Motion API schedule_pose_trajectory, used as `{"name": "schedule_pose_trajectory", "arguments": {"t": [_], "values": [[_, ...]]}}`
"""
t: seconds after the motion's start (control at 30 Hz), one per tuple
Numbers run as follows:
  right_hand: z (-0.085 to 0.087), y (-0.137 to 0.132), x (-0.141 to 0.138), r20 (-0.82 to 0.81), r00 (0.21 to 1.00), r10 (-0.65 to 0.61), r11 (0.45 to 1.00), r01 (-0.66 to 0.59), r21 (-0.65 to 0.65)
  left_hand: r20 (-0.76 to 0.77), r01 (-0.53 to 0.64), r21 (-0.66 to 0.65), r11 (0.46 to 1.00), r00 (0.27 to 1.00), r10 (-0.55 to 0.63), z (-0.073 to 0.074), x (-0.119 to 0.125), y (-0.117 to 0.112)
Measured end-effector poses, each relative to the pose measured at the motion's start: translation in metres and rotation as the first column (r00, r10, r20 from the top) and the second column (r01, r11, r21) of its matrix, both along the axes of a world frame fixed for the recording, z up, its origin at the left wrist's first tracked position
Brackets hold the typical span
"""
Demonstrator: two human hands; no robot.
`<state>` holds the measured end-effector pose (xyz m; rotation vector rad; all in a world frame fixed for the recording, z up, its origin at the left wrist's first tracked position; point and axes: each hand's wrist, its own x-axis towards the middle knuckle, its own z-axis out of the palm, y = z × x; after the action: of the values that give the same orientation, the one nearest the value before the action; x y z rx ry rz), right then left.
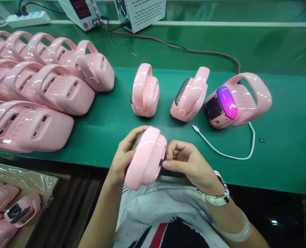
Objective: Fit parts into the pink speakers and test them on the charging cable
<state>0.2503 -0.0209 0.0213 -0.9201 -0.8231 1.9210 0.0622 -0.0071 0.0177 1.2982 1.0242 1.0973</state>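
My left hand is wrapped round a pink portable speaker with a looped handle, tilted over the table's front edge. At its right side, my right hand pinches a small black flat piece between thumb and forefinger. That piece meets the speaker's side, where a port would be; how far it goes in is hidden. Just beyond my hands stand two similar pink speakers, the left speaker and the middle speaker. A third, the lit speaker, glows purple and pink on its front.
Rows of pink speakers fill the green table's left side. A white cable and a small black chip-like card lie at right. Behind are a power supply with red digits and a power strip. More speakers lie in a box lower left.
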Motion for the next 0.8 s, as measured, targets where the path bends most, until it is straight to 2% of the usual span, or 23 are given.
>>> {"name": "schedule_pose_trajectory", "arguments": {"t": [0.2,0.47,0.63,0.8], "values": [[-0.002,0.001,0.0,0.003,1.0,0.005,1.0,-0.005,0.021,0.007,-0.004,0.006,1.0,1.0,0.004,-0.002,0.0,0.0],[-0.005,0.0,0.0,-0.021,1.0,0.009,1.0,-0.009,-0.001,0.104,0.056,-0.119,0.991,0.994,-0.044,-0.009,-0.003,0.002],[-0.004,-0.001,-0.001,-0.014,1.0,-0.002,1.0,0.002,-0.009,0.101,0.04,-0.117,0.992,0.995,-0.028,-0.01,-0.003,0.003],[0.002,-0.001,-0.001,0.12,0.992,-0.04,0.999,0.039,0.014,0.077,0.04,-0.098,0.994,0.997,-0.033,-0.013,-0.003,0.003]]}}
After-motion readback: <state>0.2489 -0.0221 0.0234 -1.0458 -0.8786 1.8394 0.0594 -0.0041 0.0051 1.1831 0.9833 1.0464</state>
